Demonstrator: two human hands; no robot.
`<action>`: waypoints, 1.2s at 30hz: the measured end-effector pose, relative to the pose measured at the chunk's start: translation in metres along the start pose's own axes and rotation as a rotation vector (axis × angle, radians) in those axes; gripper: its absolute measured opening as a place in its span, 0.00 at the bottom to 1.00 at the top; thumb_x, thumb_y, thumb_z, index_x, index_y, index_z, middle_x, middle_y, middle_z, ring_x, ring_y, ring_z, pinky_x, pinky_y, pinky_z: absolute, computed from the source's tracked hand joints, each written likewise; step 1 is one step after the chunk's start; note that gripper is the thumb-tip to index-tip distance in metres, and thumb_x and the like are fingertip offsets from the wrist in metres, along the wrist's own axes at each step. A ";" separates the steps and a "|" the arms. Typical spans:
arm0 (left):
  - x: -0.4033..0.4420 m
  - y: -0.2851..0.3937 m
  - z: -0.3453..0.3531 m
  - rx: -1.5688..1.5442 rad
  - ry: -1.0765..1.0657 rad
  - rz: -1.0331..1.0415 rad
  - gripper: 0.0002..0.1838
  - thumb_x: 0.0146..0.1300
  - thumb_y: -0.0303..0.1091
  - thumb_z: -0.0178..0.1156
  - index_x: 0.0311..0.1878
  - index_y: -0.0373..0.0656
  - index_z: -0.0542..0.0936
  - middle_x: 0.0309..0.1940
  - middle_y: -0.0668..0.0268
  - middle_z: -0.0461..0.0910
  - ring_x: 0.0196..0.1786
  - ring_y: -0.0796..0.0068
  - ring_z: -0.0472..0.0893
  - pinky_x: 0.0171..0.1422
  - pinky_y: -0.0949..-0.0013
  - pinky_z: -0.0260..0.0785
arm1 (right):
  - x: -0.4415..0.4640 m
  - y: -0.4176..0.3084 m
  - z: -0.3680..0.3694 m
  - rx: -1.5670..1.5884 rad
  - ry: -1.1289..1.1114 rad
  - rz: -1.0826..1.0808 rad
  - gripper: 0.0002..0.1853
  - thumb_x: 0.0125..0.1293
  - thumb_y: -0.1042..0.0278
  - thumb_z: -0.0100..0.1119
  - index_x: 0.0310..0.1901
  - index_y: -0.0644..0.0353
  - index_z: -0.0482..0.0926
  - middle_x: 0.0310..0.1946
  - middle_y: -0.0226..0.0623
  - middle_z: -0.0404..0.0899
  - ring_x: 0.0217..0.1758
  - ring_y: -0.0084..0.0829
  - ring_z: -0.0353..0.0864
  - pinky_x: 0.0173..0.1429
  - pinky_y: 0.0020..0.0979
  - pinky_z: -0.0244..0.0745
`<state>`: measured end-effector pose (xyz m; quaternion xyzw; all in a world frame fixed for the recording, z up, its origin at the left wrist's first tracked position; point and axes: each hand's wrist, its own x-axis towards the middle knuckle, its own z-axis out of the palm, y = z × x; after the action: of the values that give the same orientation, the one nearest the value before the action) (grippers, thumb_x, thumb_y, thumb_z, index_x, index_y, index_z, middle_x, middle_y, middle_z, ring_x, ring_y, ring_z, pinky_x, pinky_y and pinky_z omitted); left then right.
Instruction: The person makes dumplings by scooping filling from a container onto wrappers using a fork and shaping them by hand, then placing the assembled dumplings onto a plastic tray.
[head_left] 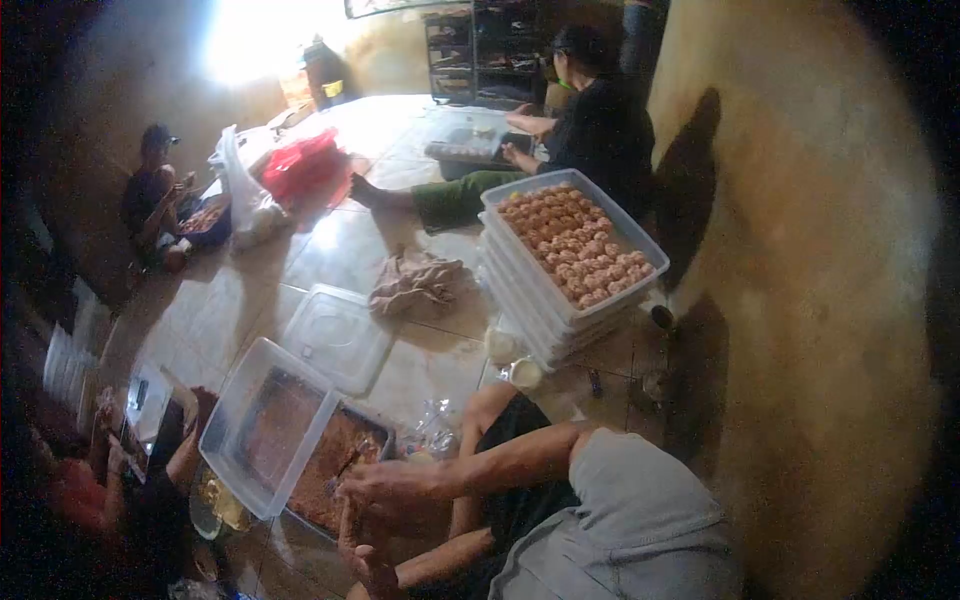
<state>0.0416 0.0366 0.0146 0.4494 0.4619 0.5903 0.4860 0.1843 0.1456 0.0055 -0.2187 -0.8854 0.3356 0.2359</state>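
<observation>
My right hand reaches over the near edge of a dark tub of reddish-brown minced mixture, its fingers curled together; what they hold, if anything, is hidden. Just below it, my left hand is raised beside the tub with its fingers stretched upward, close to the right fingertips. Nothing shows clearly in the left hand. A clear plastic bin rests tilted over the left part of the tub.
Stacked clear boxes stand at right, the top one holding rows of meatballs. A lid and a cloth lie on the tiles. Co-workers sit at upper right, upper left and lower left.
</observation>
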 end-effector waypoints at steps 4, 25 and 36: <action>0.015 -0.012 0.012 0.043 -0.076 0.017 0.45 0.56 0.62 0.70 0.64 0.32 0.71 0.50 0.59 0.80 0.49 0.67 0.82 0.52 0.66 0.77 | -0.063 0.032 -0.099 0.102 0.150 0.199 0.21 0.60 0.74 0.65 0.55 0.64 0.75 0.40 0.43 0.78 0.40 0.32 0.81 0.54 0.36 0.76; 0.045 -0.083 -0.062 0.286 0.070 -0.020 0.16 0.73 0.31 0.57 0.60 0.34 0.76 0.48 0.54 0.83 0.46 0.67 0.84 0.53 0.62 0.79 | -0.334 0.175 -0.457 -0.556 0.029 1.331 0.19 0.52 0.69 0.68 0.47 0.59 0.84 0.42 0.43 0.85 0.41 0.35 0.84 0.41 0.40 0.76; 0.035 -0.060 -0.028 0.377 0.023 0.032 0.15 0.72 0.26 0.55 0.59 0.33 0.77 0.53 0.55 0.82 0.52 0.66 0.83 0.57 0.65 0.78 | -0.355 0.220 -0.471 -0.052 0.209 1.632 0.08 0.48 0.69 0.64 0.29 0.64 0.82 0.25 0.44 0.80 0.26 0.37 0.79 0.30 0.43 0.73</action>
<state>0.0191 0.0737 -0.0462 0.5330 0.5628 0.5060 0.3783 0.7820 0.3329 0.0683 -0.8289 -0.4291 0.3588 -0.0063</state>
